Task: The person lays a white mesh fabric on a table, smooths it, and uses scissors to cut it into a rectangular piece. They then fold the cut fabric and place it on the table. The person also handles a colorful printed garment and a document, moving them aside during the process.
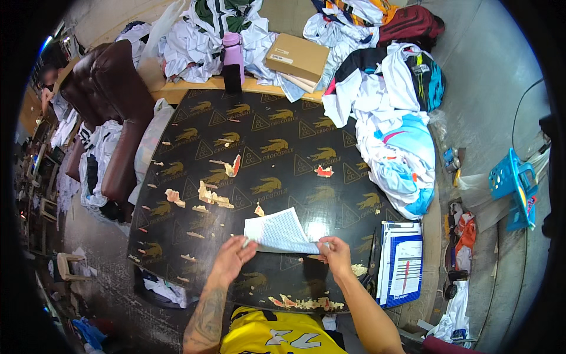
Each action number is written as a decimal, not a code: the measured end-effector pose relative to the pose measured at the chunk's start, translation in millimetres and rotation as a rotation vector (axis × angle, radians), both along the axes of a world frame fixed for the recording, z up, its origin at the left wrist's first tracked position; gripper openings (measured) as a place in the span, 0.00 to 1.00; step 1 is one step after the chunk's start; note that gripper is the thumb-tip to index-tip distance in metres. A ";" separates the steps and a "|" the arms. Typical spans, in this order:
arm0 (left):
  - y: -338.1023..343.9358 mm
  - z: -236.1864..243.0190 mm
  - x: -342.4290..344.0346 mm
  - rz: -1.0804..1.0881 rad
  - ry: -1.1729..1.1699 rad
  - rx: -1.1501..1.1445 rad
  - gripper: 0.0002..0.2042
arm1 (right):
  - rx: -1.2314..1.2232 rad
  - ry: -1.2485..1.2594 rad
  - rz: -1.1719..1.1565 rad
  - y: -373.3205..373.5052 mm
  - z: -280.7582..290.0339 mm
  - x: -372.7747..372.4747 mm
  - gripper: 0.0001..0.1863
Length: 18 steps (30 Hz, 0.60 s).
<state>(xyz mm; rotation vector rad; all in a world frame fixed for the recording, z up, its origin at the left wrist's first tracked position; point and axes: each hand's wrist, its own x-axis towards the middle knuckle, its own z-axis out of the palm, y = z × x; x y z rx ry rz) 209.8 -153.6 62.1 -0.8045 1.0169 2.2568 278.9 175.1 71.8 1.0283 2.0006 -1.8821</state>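
Observation:
A white sheet of dotted material [274, 227], its lower edge folded into a strip, is held just over the dark, gold-patterned table [194, 153]. My left hand [234, 258] grips its lower left corner, and my right hand [335, 255] pinches the right end of the strip. Whether it is cloth or paper I cannot tell. Torn pale scraps [215, 196], some with red bits, are scattered on the tabletop. Right of my right hand lie black scissors [371, 277], partly hidden, and a blue-and-white stack of papers [400, 265].
Piled garments [395, 159] line the table's right side and back, with a pink bottle [233, 53], black phone [232, 78] and cardboard box [297, 56]. A brown armchair [106, 82] holds clothes at left; a person [48, 85] is behind it. A blue basket [510, 189] is far right.

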 end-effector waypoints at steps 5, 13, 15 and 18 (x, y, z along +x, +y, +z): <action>9.5 -11.5 -43.8 -0.482 0.543 -1.146 0.29 | 0.503 0.068 -0.033 -25.1 -22.9 -37.9 0.27; 74.6 -5.2 -35.6 -0.602 0.600 -0.838 0.21 | 0.396 0.221 -0.188 -16.0 -24.8 -7.8 0.16; 134.8 13.4 -47.7 -0.689 0.928 -0.724 0.20 | 0.449 0.358 -0.318 48.4 7.1 19.1 0.28; 249.8 40.5 -51.3 -0.742 1.337 -0.756 0.22 | 0.473 0.425 -0.486 143.6 51.1 70.1 0.40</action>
